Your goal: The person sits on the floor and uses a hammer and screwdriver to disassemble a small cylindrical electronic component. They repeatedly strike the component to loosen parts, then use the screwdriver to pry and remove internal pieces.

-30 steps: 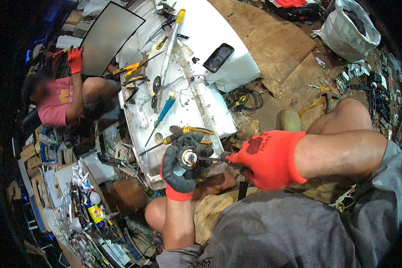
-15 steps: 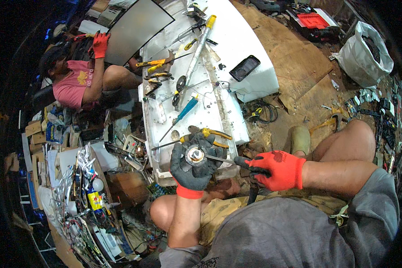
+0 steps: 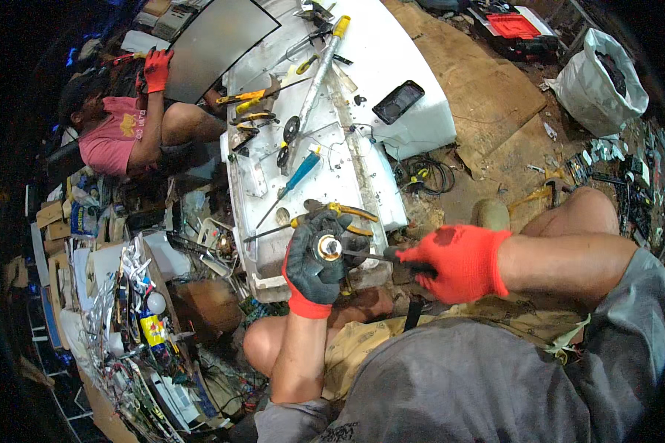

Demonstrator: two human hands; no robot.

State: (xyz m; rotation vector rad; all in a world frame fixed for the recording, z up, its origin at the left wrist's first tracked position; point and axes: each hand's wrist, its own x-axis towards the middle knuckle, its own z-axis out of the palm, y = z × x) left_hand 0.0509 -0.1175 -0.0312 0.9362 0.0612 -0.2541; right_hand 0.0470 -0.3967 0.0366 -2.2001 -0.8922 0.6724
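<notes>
My left hand [image 3: 309, 275], in a black-palmed red glove, is wrapped round a small round part with a shiny metal ring [image 3: 329, 247] and a dark centre. In my right hand [image 3: 462, 264], also in a red glove, is a tool with a dark handle and a thin straight shaft [image 3: 366, 255], which looks like a screwdriver. Its shaft points left to the side of the round part; the tip is hidden by my left hand. Just beyond my left hand lie yellow-handled pliers [image 3: 360, 214] on the white surface. A blue-handled screwdriver [image 3: 301, 174] lies farther off.
The white work surface [image 3: 421, 59] also bears a hammer [image 3: 262, 93], a pipe with a yellow end [image 3: 321, 66] and a phone [image 3: 398, 102]. At the far left a person [image 3: 118, 133] handles a flat panel [image 3: 218, 48]. Scrap [image 3: 137, 317] fills the left; a white sack [image 3: 598, 88] stands right.
My left hand has turned a little and closed more round the part, whose ring now faces a slightly different way. My right hand has shifted slightly with the tool. The whole view has moved a bit.
</notes>
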